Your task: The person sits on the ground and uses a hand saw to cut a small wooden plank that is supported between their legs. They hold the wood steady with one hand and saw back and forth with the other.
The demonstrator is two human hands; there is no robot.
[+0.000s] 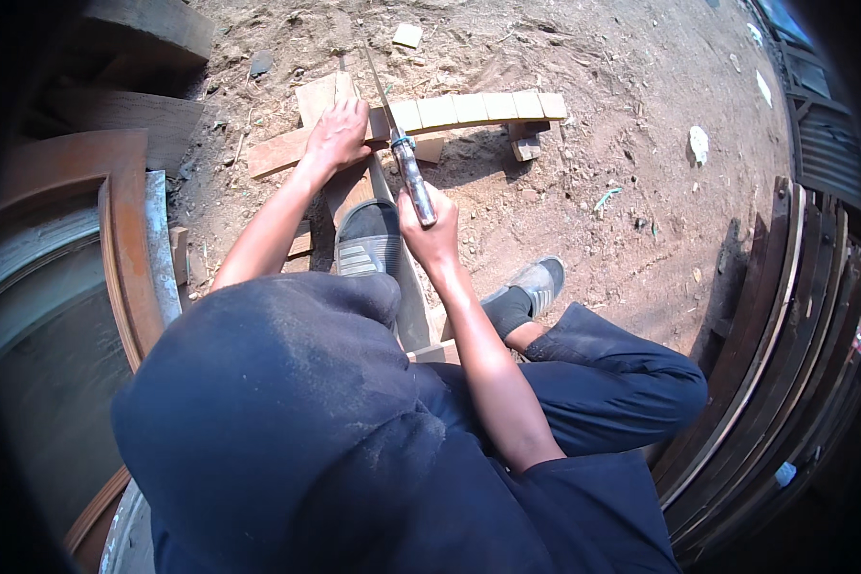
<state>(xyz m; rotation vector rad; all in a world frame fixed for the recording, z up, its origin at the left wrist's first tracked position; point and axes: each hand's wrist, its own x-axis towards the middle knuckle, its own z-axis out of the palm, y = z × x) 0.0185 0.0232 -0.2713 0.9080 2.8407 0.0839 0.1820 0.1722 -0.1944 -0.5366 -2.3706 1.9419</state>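
Observation:
A long wooden board lies across in front of me, its right part crossed by several evenly spaced lines. My left hand presses down on it left of the middle, fingers bent over the wood. My right hand is closed round the dark, patterned handle of a handsaw. Its thin blade points away from me and crosses the board just right of my left hand. How deep the teeth sit in the wood I cannot tell. My sandalled foot rests on wood below the board.
Small wood blocks prop the board's right end above sandy ground. Old wooden frames stand at the left, with thick timbers behind. Long planks are stacked at the right. A yellowish offcut lies on the far ground.

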